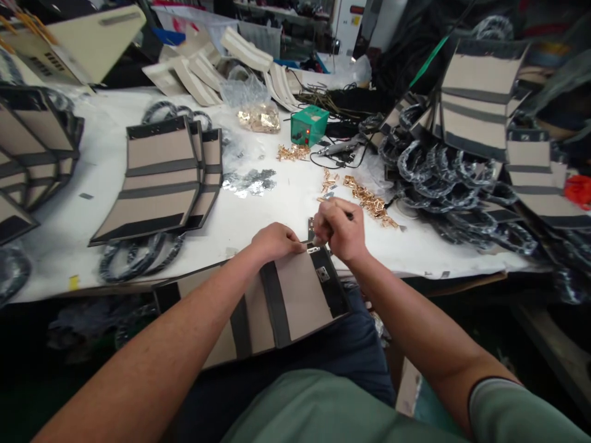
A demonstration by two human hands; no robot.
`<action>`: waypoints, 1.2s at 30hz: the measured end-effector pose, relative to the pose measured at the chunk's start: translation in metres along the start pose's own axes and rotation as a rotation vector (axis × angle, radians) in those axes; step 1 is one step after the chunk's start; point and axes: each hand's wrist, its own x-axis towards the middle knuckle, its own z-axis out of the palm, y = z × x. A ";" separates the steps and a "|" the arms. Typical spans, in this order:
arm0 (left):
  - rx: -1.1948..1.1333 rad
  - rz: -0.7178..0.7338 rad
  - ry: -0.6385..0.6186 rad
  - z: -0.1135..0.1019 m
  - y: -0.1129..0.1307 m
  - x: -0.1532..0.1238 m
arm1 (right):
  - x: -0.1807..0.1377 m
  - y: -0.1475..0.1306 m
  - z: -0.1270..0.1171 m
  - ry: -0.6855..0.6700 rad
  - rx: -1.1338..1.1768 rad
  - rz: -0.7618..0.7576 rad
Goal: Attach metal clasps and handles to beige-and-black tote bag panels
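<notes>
Curling fist-like, right hand (340,229) clasps dark-ended tool (349,216).

Head-worn view, forward and down, seemingly close

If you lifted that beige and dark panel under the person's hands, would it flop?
The panel probably keeps much of its shape: its lower edge shows no deep sag. It may flex along the dark bands. It looks light for its size, since that edge appears thin.

workshop | white worktable (281,209) | stacked beige panels (159,151) | heaped gold-coloured fittings (369,200) | green box (310,125)
</notes>
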 end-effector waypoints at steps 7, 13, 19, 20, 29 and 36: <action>0.030 -0.009 -0.018 -0.002 0.002 -0.001 | 0.008 0.004 0.003 -0.053 -0.056 0.051; 0.046 0.010 -0.002 -0.001 0.004 -0.003 | 0.003 -0.007 0.006 -0.084 -0.163 0.046; 0.078 0.024 -0.004 -0.002 0.005 -0.006 | -0.031 -0.034 -0.030 -0.194 -0.575 0.065; 0.091 0.037 -0.003 -0.002 0.005 -0.007 | -0.046 -0.038 -0.040 -0.186 -0.647 0.092; 0.251 0.039 0.071 0.003 0.019 -0.026 | -0.172 0.022 -0.086 0.159 -0.199 0.751; 0.431 0.123 0.339 0.015 0.025 -0.051 | -0.159 0.051 -0.038 0.435 0.346 0.749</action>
